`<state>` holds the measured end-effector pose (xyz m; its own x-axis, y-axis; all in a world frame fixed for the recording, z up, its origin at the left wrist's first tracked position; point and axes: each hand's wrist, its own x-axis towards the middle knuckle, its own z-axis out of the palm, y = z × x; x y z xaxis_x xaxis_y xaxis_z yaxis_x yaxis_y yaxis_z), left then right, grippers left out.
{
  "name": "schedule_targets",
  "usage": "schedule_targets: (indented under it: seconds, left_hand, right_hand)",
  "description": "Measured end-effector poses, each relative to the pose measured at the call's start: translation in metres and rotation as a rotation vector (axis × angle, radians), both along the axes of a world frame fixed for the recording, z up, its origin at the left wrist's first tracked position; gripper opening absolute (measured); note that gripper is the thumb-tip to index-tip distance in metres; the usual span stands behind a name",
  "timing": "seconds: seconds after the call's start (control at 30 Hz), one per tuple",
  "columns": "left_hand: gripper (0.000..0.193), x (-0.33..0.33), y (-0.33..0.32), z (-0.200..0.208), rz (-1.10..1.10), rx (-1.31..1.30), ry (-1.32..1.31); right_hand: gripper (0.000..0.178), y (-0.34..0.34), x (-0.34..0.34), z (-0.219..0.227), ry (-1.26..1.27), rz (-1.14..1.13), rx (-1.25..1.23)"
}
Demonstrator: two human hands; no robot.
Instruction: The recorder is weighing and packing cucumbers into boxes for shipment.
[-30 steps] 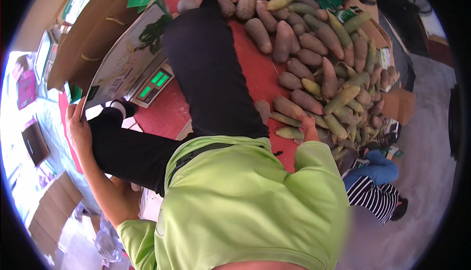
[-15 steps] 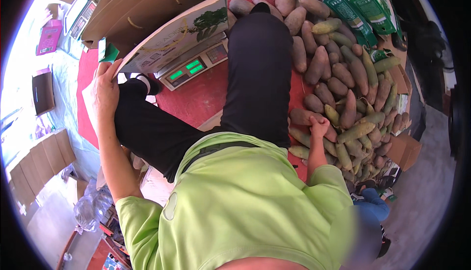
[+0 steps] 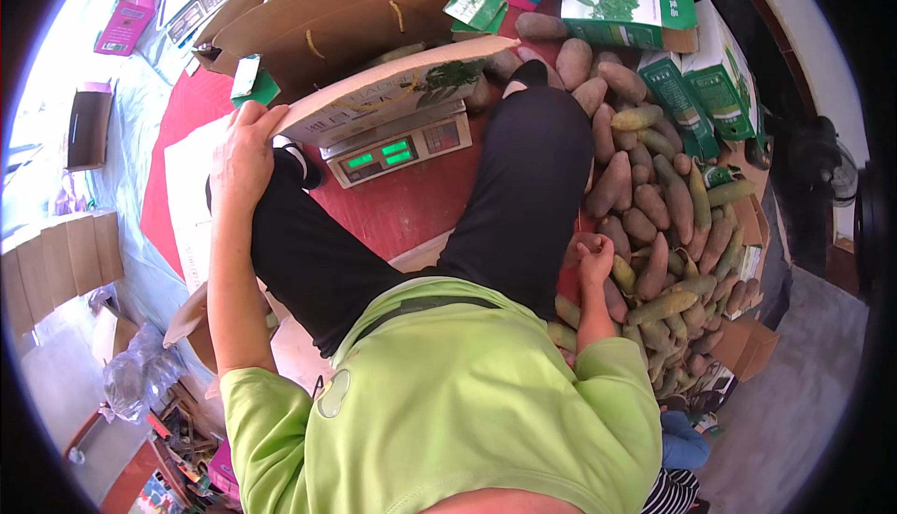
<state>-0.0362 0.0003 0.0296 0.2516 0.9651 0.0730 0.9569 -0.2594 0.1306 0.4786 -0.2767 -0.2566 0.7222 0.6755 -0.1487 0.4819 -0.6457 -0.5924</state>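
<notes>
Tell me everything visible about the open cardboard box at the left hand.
The cardboard box stands open, plain brown inside, with yellow cord handles. Its pale near panel bears printing and green leaves. It appears to rest on the digital scale; the left hand grips the near panel's left end.

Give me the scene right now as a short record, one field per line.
Left hand: gripping the box at the left end of its printed panel
Right hand: fingers at a reddish root, apparently held
Box: open on top, seemingly resting on the scale
Scale: two displays lit green
Root pile: reddish-brown and green, right of the person's knee
Other person: partly visible, lower right, blue and striped clothing
</notes>
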Motion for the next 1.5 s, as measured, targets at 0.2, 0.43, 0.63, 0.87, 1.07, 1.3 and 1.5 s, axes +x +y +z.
schedule_targets:
  seconds: [0.2, 0.43, 0.63, 0.87, 1.07, 1.3, 1.5]
  left_hand:
    - [0.035, -0.004, 0.0, 0.002, 0.006, -0.009, -0.006]
    - [0.032, -0.01, -0.007, 0.007, -0.031, 0.019, -0.046]
    - [0.034, -0.006, -0.002, 0.008, -0.041, -0.009, -0.063]
    - [0.035, -0.008, -0.002, 0.011, -0.036, -0.014, -0.053]
    - [0.034, -0.007, -0.003, 0.01, -0.027, -0.014, -0.049]
    - [0.033, -0.006, -0.001, 0.005, -0.037, 0.0, -0.09]
    - [0.038, -0.005, -0.001, 0.005, 0.002, -0.067, -0.106]
  right_hand:
    - [0.047, 0.109, 0.002, 0.08, 0.22, 0.117, 0.405]
    - [0.045, 0.245, -0.054, 0.26, 0.353, 0.388, 0.729]
    - [0.045, 0.311, -0.11, 0.335, 0.498, 0.593, 0.826]
    - [0.044, 0.371, -0.196, 0.321, 0.47, 0.914, 0.503]
    - [0.044, 0.401, -0.265, 0.277, 0.178, 1.17, 0.611]
    - [0.039, 0.43, -0.264, 0.254, 0.429, 1.125, 0.436]
    - [0.033, 0.377, -0.168, 0.283, 0.706, 0.922, 0.342]
